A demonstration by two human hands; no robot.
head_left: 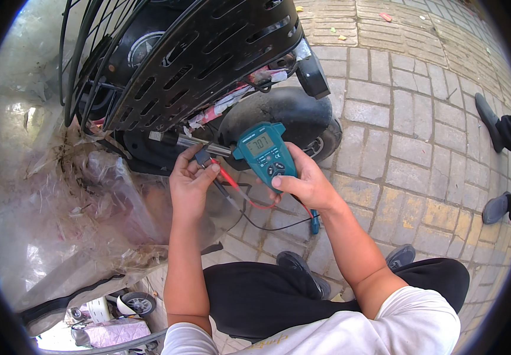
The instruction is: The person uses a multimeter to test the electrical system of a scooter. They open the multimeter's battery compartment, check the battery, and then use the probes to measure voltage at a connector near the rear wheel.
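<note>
My right hand [310,182] grips a teal handheld digital multimeter [265,155], its thumb on the buttons and its lit display facing up. Between the fingers and thumb of my left hand [189,188] is a small dark plug connector [202,156]. A red test probe [226,175] and a black one beside it reach up to that connector; whether their tips are inside it is hidden. Thin red and black leads [267,227] loop below the meter. Just beyond my hands stands a black electric scooter [208,59], with a metal tube [191,141] and its wheel [317,139] close by.
Cloudy plastic sheeting [42,171] hangs along the left. A small teal piece [315,222] shows beneath my right forearm. Another person's dark shoes [489,121] stand on the brick paving [412,112] at right. A further parked vehicle [110,322] is at lower left.
</note>
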